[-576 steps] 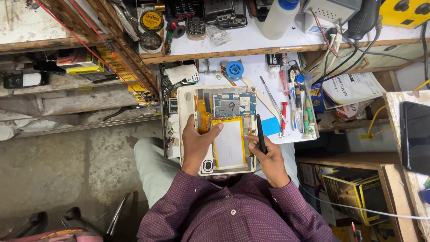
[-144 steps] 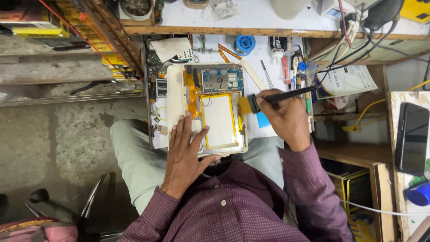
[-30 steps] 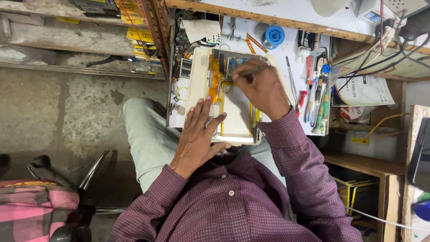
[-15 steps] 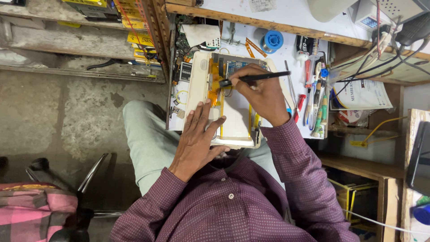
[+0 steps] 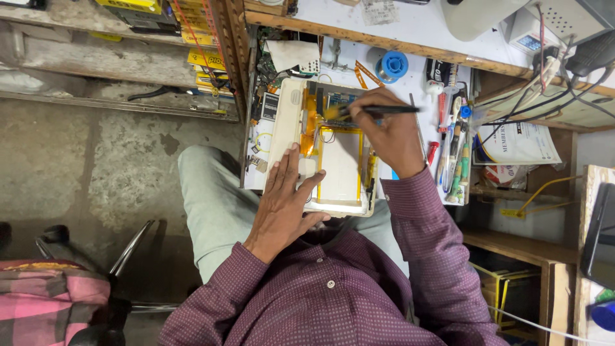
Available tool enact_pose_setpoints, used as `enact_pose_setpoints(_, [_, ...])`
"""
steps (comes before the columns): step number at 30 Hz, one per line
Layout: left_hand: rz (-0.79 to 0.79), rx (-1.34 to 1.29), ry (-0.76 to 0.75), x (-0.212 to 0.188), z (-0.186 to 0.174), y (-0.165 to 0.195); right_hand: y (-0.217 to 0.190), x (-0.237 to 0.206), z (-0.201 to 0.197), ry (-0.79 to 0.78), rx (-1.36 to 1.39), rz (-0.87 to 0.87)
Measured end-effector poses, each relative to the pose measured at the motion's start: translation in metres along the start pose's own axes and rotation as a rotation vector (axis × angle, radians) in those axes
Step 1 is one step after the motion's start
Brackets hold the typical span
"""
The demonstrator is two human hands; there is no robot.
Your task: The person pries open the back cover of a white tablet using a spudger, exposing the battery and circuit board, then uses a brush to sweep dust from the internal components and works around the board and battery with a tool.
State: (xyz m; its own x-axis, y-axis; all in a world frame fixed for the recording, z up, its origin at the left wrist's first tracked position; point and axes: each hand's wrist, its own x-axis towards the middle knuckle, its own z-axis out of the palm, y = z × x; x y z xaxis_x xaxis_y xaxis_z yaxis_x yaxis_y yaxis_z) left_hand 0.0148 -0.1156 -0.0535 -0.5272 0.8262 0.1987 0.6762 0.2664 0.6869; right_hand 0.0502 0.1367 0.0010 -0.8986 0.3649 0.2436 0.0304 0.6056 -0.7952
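An opened white tablet (image 5: 291,122) lies on the small white work surface, its back off, showing a pale battery (image 5: 339,163) and orange flex cables. My left hand (image 5: 285,205) lies flat on the tablet's near left corner, fingers spread, pressing it down. My right hand (image 5: 387,134) grips a thin black tool (image 5: 378,110) like a pen; the tool's tip rests on the circuit board at the tablet's far end. Maroon sleeves cover both my arms.
A row of screwdrivers and pens (image 5: 451,150) lies right of the tablet. A blue solder spool (image 5: 392,65) sits beyond it. Cables (image 5: 544,83) and papers (image 5: 516,144) crowd the right side. A pink bag (image 5: 45,295) lies on the concrete floor at left.
Over the last second my right hand shifted slightly right, tool still on the board. Earlier it held the tool clear at the tablet's right. My left hand stayed on the near corner.
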Motion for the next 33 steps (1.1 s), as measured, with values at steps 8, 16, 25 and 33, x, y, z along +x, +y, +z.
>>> enact_pose_setpoints(8, [-0.001,0.021,-0.003,0.001,-0.002,0.004,0.005,0.005,0.013,0.075,0.002,-0.012])
enact_pose_setpoints(16, [-0.02,0.066,-0.012,-0.004,-0.007,0.007,0.003,0.024,0.018,0.219,-0.233,0.019])
enact_pose_setpoints(25, [-0.104,0.092,0.034,-0.013,-0.01,0.0,-0.018,0.041,0.012,-0.094,-0.02,-0.089])
enact_pose_setpoints(33, [-0.161,0.133,0.142,-0.027,-0.006,-0.005,-0.034,0.055,0.029,-0.21,-0.078,-0.247])
